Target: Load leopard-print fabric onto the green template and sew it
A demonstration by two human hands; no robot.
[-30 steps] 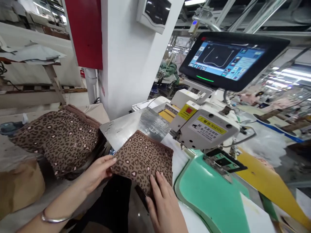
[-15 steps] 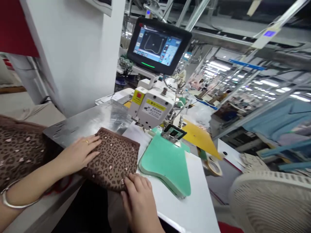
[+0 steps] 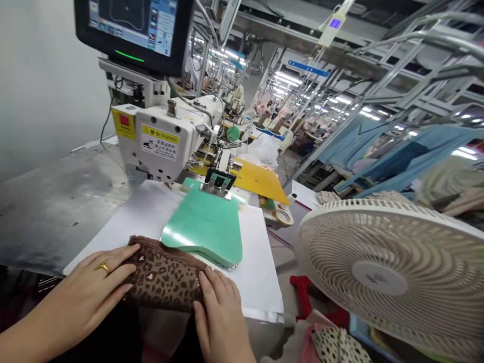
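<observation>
A brown leopard-print fabric piece [image 3: 166,280] with small pink marks lies at the table's front edge. Its dark brown far edge meets the near end of a green template plate [image 3: 206,222]. At the fabric's left side is my left hand [image 3: 100,285], a gold ring on one finger, its fingertips gripping the cloth; the thumb is hidden. My right hand [image 3: 223,312] grips the right side, fingers on top and thumb at the near edge. Behind the plate stands a white sewing machine head [image 3: 162,141], with a black-framed clamp [image 3: 219,182] at the plate's far end.
A control screen [image 3: 132,30] rises above the machine at upper left. White sheeting [image 3: 257,262] covers the table under the plate; a metal tabletop [image 3: 56,201] extends left. A large white fan [image 3: 381,277] fills the right side. A yellow board [image 3: 260,181] lies behind.
Both hands have brought the fabric rightward against the green plate's near end. The left hand went from lying flat on the cloth to its left edge. The view has swung right.
</observation>
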